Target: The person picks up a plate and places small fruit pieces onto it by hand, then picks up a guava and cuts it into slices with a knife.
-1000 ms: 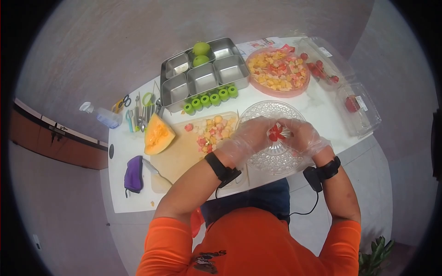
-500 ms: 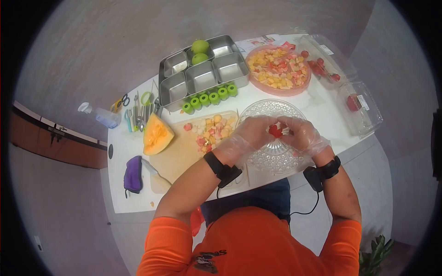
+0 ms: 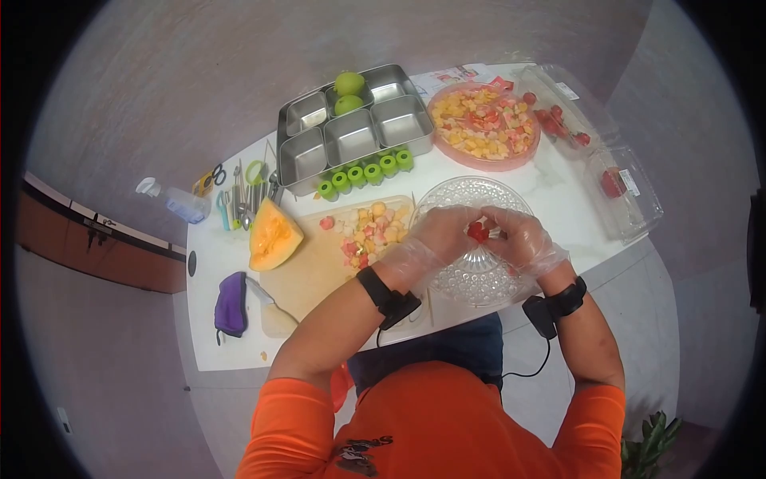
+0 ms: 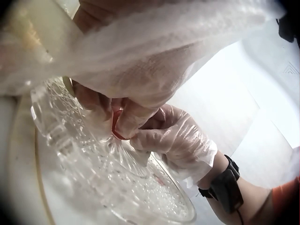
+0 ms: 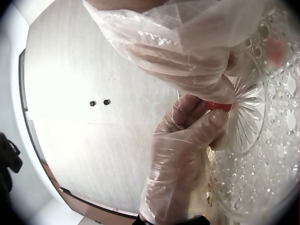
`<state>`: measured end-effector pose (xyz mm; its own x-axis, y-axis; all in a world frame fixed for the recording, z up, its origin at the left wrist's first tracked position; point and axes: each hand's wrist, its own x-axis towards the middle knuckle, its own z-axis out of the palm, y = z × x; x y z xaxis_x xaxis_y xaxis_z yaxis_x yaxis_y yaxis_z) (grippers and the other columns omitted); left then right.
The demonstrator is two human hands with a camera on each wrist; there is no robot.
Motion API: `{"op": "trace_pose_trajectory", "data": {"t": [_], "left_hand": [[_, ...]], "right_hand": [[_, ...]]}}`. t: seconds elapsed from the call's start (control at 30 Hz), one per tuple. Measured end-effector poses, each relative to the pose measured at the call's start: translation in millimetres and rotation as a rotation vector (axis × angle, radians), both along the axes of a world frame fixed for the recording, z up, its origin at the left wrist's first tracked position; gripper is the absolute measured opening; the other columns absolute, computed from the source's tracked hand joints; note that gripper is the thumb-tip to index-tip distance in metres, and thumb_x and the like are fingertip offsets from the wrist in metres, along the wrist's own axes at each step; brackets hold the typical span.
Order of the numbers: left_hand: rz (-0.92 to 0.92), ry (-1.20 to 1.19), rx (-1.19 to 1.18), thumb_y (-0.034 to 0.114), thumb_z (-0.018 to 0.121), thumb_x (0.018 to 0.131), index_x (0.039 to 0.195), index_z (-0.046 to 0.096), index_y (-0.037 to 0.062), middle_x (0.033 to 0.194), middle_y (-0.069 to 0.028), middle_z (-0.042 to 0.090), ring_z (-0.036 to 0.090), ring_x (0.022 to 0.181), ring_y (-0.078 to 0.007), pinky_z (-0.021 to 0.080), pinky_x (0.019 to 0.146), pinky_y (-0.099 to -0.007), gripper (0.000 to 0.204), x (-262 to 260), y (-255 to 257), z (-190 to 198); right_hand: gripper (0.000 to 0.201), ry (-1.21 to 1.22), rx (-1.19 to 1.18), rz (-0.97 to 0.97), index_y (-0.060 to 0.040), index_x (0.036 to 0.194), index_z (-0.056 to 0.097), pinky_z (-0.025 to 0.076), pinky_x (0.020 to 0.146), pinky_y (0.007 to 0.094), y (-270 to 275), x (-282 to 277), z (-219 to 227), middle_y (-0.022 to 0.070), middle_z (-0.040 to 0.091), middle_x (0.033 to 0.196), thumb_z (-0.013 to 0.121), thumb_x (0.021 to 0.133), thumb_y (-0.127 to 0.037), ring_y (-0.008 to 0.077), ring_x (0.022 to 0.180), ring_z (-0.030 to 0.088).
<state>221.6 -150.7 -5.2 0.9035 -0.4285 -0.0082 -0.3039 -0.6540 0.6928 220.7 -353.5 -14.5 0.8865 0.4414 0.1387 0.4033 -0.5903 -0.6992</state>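
— Pinched between the fingers [image 4: 133,115]?
— One red fruit piece [image 3: 478,232]. One left hand [image 3: 437,238], one right hand [image 3: 523,235].
— Below them?
— One glass plate [image 3: 477,283].
— Left of the fingers?
— One orange melon wedge [image 3: 274,235], one purple case [image 3: 232,303], one spray bottle [image 3: 183,205], one cutting board [image 3: 303,275].
— Beyond the fingers?
— One steel tray [image 3: 349,137], six compartments [image 3: 400,121], two green fruits [image 3: 349,83], six green cylinders [image 3: 373,174], one pink platter [image 3: 479,165].
— Right of them?
— Two clear boxes [image 3: 630,211].

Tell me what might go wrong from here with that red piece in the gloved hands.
The red piece, held between the left hand and right hand, might slip from the loose plastic gloves. The glass plate sits near the table's edge, so a bump could push it over. The left forearm might also brush the board beneath it.
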Motion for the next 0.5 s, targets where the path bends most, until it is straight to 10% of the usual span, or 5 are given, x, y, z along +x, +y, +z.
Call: {"op": "trace_pose_trajectory", "data": {"t": [0.5], "left_hand": [[0.000, -0.038, -0.043, 0.012, 0.075, 0.079, 0.122, 0.066, 0.0139, 0.105, -0.0158, 0.071, 0.068, 0.099, -0.0347, 0.054, 0.086, -0.0384, 0.044, 2, -4, -14]], "right_hand": [[0.056, -0.053, 0.032, -0.048, -0.0092, 0.128, 0.060, 0.057, 0.077, 0.0355, 2, -4, -7, 0.0128, 0.073, 0.097, 0.078, 0.075, -0.006, 0.0294, 0.088, 0.072]]}}
